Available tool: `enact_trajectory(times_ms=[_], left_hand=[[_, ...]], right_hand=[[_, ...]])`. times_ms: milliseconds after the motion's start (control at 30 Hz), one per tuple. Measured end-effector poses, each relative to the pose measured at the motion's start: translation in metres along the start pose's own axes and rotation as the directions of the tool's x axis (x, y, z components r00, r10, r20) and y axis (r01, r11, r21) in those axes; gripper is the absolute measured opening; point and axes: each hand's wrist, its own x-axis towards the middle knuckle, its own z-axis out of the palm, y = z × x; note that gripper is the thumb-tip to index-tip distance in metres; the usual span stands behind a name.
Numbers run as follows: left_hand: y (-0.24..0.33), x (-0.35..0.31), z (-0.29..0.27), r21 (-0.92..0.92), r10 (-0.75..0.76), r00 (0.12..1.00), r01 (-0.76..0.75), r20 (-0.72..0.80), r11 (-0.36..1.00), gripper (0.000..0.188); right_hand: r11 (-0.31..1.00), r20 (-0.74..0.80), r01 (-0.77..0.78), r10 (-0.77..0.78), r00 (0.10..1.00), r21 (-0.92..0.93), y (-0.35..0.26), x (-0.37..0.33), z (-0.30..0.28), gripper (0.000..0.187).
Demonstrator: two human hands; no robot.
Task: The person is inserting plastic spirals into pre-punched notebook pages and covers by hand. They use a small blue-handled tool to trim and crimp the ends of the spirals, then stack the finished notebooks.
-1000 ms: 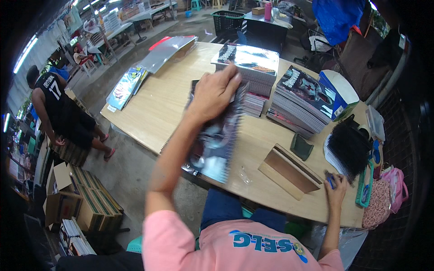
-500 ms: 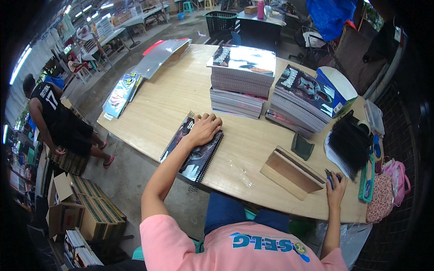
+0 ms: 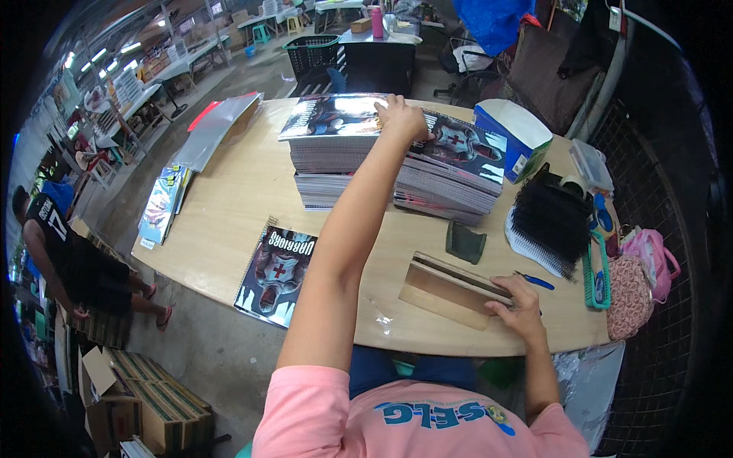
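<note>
My left hand (image 3: 402, 122) reaches far across the table, its curled fingers gripping the right edge of the top notebook (image 3: 328, 116) on a tall stack. Beside it is a second stack of dark-covered notebooks (image 3: 466, 149). A single spiral notebook (image 3: 276, 269) lies near the table's front edge, partly covered by my left forearm. My right hand (image 3: 521, 304) closes round the right end of an angled wooden block (image 3: 447, 294), thumb in front and fingers behind. Blue-handled pliers (image 3: 536, 281) rest on the table just beyond that hand.
Black binding coils (image 3: 553, 225), a green tray (image 3: 597, 275) and a pink pouch (image 3: 653, 263) sit at the right. A dark green pad (image 3: 466, 242) lies mid-table. Plastic sleeves (image 3: 217, 130) lie far left. A person (image 3: 65, 248) stands left near cardboard boxes (image 3: 153, 393).
My left hand has left the single notebook and moved out to the stack. My right hand has let go of the pliers and taken hold of the wooden block. The view has shifted right.
</note>
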Motion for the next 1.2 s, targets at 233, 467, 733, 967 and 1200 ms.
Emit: enact_trajectory(times_ms=[233,467,733,967,1200], left_hand=[[0.031,-0.096,0.017,-0.858,-0.259,0.936,-0.077,-0.238,0.509,0.031],[-0.015,-0.158,0.191,-0.860,-0.249,0.957,0.250,0.150,0.445,0.064],[-0.018,-0.148,0.180,-0.808,-0.194,0.933,0.359,0.303,0.467,0.074],[0.005,-0.183,0.180,-0.912,-0.128,0.972,0.232,0.199,0.338,0.087],[-0.007,-0.165,0.046,-0.735,-0.214,0.922,-0.101,-0.322,0.670,0.043]], right_hand=[[0.679,-0.214,-0.202,0.476,0.853,0.706,0.056,0.042,-0.026,0.062],[0.061,0.329,-0.476,0.645,0.689,0.877,0.169,0.139,0.045,0.103],[0.059,0.394,-0.476,0.478,0.785,0.877,0.148,0.174,0.061,0.114],[0.070,0.304,-0.397,0.530,0.792,0.915,0.143,0.146,0.045,0.083],[0.755,0.026,-0.405,0.458,0.888,0.515,0.133,0.059,-0.024,0.056]])
